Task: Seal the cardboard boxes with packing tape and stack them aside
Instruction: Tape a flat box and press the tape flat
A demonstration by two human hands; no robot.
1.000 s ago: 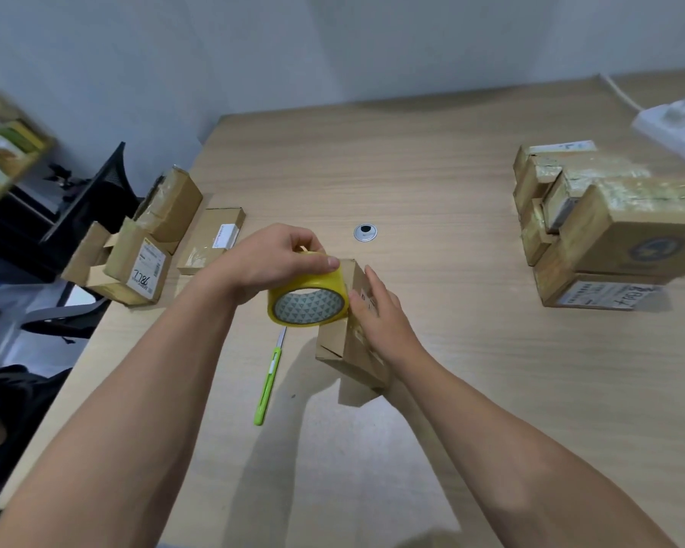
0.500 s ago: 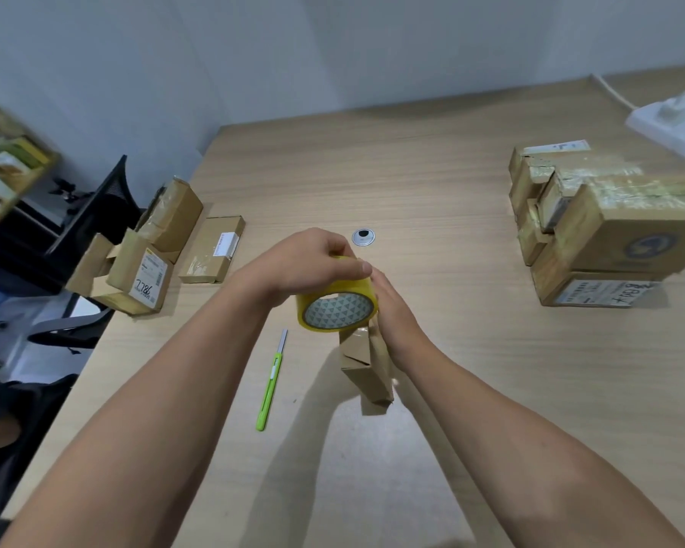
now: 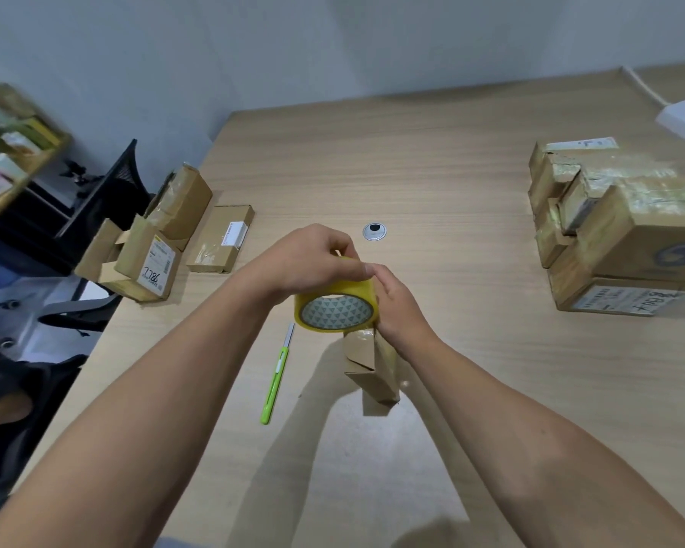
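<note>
the left hand [image 3: 309, 263] grips the yellow tape roll [image 3: 337, 306] from above; the right hand [image 3: 396, 310] clasps the small cardboard box [image 3: 372, 361], held above the table [image 3: 432, 172]. it looks light and crushable, so hold its edges, not the thin faces

2 bare forearms and hands, left [image 3: 309, 263] and right [image 3: 400, 306], no sleeves, rings or watch visible.
</note>
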